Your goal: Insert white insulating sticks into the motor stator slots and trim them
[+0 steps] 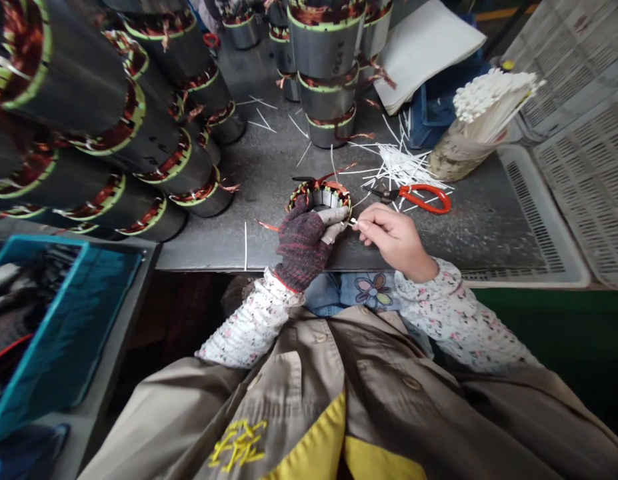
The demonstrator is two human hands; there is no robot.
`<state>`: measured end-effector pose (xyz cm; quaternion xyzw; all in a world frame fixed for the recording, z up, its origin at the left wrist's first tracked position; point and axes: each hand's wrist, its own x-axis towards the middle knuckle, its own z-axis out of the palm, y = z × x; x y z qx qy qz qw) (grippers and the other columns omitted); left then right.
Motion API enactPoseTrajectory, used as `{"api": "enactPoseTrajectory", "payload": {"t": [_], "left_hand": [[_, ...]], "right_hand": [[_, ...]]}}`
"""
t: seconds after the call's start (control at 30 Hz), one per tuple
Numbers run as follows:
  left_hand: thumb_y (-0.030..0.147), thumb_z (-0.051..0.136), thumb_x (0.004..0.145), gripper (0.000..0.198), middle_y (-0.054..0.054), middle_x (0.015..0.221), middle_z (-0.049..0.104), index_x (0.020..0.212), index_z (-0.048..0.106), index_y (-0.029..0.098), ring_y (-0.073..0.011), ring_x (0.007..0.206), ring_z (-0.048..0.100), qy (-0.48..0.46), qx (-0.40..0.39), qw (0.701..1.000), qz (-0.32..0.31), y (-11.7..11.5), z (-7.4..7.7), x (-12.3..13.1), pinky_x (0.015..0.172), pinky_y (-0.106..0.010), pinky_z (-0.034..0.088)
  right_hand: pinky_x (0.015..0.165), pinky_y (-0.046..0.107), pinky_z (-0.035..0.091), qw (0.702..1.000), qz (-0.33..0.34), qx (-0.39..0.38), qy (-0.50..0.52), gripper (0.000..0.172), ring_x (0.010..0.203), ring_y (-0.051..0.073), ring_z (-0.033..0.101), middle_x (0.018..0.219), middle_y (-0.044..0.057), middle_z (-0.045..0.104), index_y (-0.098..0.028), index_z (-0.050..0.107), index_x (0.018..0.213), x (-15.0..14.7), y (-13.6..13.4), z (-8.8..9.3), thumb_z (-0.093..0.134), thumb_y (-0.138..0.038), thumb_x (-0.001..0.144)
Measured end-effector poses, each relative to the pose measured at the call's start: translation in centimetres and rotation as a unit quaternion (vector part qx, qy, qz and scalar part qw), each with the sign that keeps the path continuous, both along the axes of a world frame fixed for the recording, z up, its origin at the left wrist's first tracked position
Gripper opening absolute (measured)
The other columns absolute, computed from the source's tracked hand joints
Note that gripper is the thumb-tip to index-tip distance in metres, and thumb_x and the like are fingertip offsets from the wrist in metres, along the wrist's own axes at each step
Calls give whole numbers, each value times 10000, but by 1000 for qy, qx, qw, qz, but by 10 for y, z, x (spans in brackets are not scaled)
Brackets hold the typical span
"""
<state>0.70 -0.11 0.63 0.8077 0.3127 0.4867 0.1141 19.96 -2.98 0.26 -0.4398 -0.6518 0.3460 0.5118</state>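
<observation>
The left hand [305,239] grasps one stator [327,199], the right hand [393,237] one white tie [355,221]. One pair of scissors [403,192] lies near.

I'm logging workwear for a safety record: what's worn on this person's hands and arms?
The left hand wears a dark, red-flecked knit glove with a red cuff edge and pale finger coverings. The right hand is ungloved. Both sleeves are white with a small pink-and-dark floral print.
</observation>
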Motion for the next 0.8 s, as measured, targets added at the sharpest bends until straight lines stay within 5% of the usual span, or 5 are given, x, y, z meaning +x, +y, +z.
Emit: {"api": "enactPoseTrajectory", "payload": {"t": [0.33,0.47,0.6,0.7,0.8], "left_hand": [[252,673,1015,172,-52,1138,812,1160,759,219,-212,1099,769,43,-18,999,7,0,-2,-3,1055,-439,596],[219,651,1013,157,-40,1052,824,1130,756,209,-203,1014,787,46,6,999,8,-1,-2,-4,1031,-435,604],[215,609,1017,164,-29,1104,817,1119,738,211,-201,1054,782,85,11,996,14,-3,2,-3,1107,-458,565],[214,627,1026,139,-23,1095,813,1130,719,210,-191,1072,773,92,11,995,29,-4,3,-2,1116,-449,554],[250,641,1030,86,-47,1077,799,1089,677,197,-207,1056,765,85,29,995,38,-3,2,-3,1010,-423,598]], "right_hand": [[616,299,383,996,-51,-10,-70,329,638,148,533,676,6,572,-209,602,650,-7,14,-14,647,-406,909],[566,287,347,993,-75,-5,-92,325,592,129,481,690,1,559,-210,572,652,-11,10,-3,694,-417,873],[574,302,324,990,-18,6,-140,354,589,137,481,629,4,539,-208,528,608,-10,-2,19,604,-344,926],[611,298,404,997,24,6,-71,370,610,142,526,628,4,558,-207,577,619,1,-9,30,575,-322,971],[659,297,489,997,69,-33,14,346,741,157,615,843,51,686,-207,691,695,11,-13,31,652,-412,971]]}}
